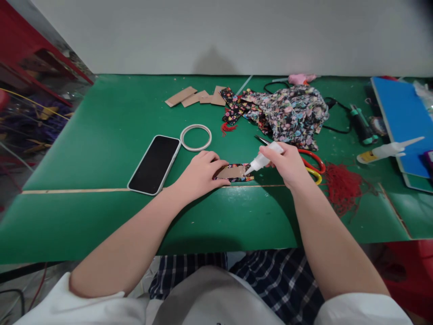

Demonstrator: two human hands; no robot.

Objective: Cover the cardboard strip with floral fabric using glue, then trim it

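Observation:
In the head view my left hand (199, 176) pinches the left end of a small cardboard strip (232, 173), its thumb and fingers along the two long sides. Dark floral fabric is folded over the strip's edges, and it lies flat on the green table. My right hand (287, 162) is closed round a white glue bottle (265, 158). The bottle tilts down to the left, with its nozzle tip at the strip's right end, where a shiny wet patch shows. Scissors (313, 162) with red and yellow handles lie partly hidden behind my right hand.
A phone (154, 164) and a white ring (196, 137) lie to the left. Cardboard pieces (181, 96) and crumpled floral fabric (294, 113) are at the back. Red threads (343, 187), another glue bottle (382, 152), a green-black tool (361, 124) and a blue board (404, 122) lie rightward.

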